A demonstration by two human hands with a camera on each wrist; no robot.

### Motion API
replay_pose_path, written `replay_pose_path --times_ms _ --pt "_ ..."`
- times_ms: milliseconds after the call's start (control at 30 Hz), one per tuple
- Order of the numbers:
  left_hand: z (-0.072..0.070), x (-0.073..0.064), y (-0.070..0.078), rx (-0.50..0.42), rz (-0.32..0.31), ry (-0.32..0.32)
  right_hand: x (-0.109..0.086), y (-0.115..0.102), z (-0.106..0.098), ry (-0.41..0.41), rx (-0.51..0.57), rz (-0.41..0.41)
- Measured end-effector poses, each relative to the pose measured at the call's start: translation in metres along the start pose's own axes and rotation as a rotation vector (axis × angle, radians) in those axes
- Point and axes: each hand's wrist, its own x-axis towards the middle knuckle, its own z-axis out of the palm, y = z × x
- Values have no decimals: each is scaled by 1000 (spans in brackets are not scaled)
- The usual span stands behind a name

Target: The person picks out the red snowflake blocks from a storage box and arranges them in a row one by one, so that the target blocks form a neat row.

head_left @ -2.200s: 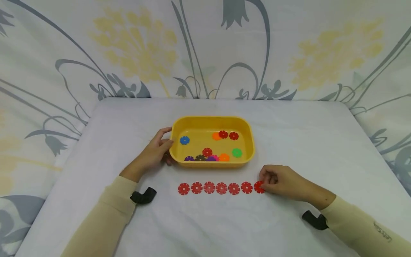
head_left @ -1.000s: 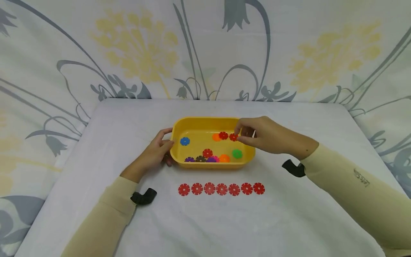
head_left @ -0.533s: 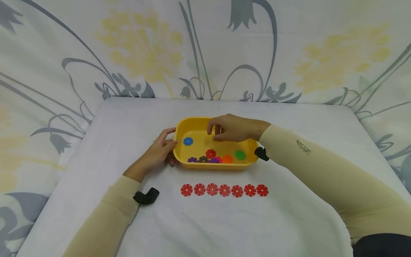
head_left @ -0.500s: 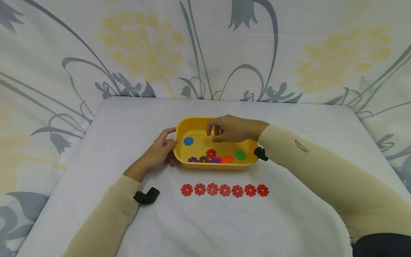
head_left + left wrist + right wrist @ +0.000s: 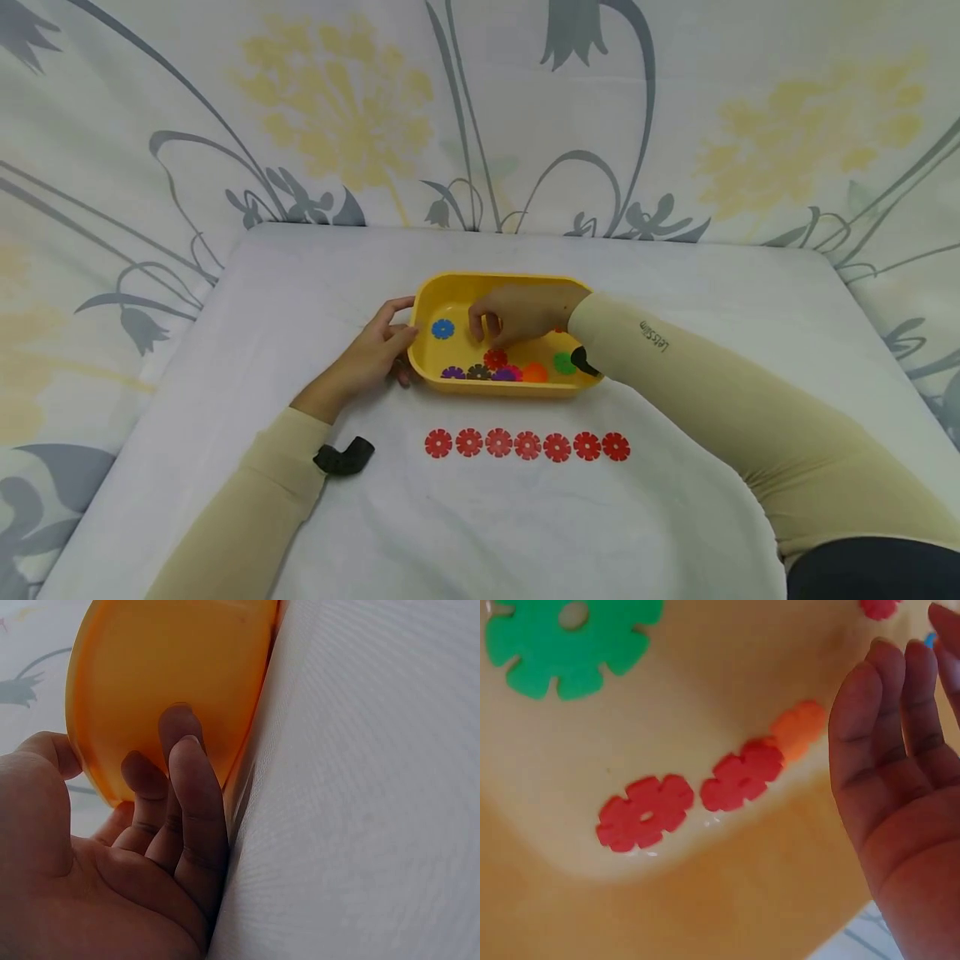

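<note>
A yellow plastic tray (image 5: pixel 498 389) stands on the white cloth with several flower-shaped plastic discs in it. At its left end my left hand (image 5: pixel 367 357) holds it, thumb at the rim and fingertips against the outer wall (image 5: pixel 225 652). My right hand (image 5: pixel 525 315) is inside the tray with bent fingers, close above a red disc (image 5: pixel 495 359). I see nothing between its fingers; the right wrist view shows them loosely curved and cuts off the thumb side. Behind that hand lie two red discs (image 5: pixel 646 814) and an orange one (image 5: pixel 799 729).
A row of several red discs (image 5: pixel 527 445) lies on the cloth in front of the tray. Inside the tray are also a blue disc (image 5: pixel 442 329), a green one (image 5: pixel 563 362), and purple, dark and orange ones along the near wall. A flower-patterned cloth (image 5: pixel 480 108) hangs behind.
My right hand has left the last red disc in the row, risen to the tray and moved left inside it, now lower near a red disc. The left hand stays on the tray.
</note>
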Motion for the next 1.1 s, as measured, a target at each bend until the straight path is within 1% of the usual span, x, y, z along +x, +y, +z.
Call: replay_pose_path --times_ms 100,200,333,433,633,833,933,1100 --pt "1 0 1 1 2 -1 1 2 3 -51 8 25" --pt "2 1 2 7 4 1 1 4 4 -85 -10 59" --pt "2 1 2 7 10 0 1 5 6 -120 -21 97" --pt "2 0 2 3 8 1 2 6 7 -130 -12 99" --pt "2 0 2 3 -3 6 5 5 8 -114 -5 99" --pt "1 0 0 0 -2 6 7 6 11 -84 41 115" --pt "0 -1 -1 -7 -3 5 7 6 12 -56 48 106" --pt "0 0 0 -11 -4 2 7 7 12 -7 24 72"
